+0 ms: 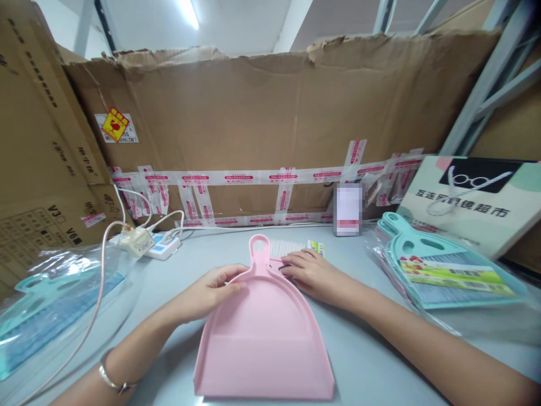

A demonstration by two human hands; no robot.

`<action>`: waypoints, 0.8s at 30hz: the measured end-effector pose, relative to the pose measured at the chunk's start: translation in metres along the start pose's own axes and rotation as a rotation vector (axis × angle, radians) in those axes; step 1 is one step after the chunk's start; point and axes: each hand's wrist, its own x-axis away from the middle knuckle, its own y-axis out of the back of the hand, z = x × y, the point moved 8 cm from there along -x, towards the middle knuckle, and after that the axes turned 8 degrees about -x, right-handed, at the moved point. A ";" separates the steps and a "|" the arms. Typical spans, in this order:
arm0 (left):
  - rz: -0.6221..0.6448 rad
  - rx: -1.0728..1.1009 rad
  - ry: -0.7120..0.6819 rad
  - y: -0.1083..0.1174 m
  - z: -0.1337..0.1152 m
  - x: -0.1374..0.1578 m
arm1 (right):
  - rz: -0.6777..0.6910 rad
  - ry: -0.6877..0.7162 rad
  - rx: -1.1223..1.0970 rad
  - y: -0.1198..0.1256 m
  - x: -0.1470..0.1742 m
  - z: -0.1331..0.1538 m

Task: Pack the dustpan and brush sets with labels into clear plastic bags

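Note:
A pink dustpan [262, 332] is in the middle of the head view, its looped handle pointing away from me and its wide mouth towards me. My left hand [220, 287] grips its upper left edge, thumb on the inner face. Behind the handle lies a brush with pale bristles [281, 248], partly hidden by the dustpan. My right hand [310, 273] is closed over the brush's pink part, beside the dustpan's right shoulder. A green and yellow label [316, 247] shows just beyond the right fingers.
Bagged turquoise dustpan sets lie at right [439, 259] and left [38, 310]. A white cable [101, 270] runs down from a power strip [163, 246]. A phone [347, 208] leans against the large cardboard box [253, 113]. A paper bag [473, 197] stands at right.

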 end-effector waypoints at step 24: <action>-0.062 0.175 -0.028 -0.001 0.009 -0.009 | -0.712 -0.451 -1.131 0.083 0.024 -0.037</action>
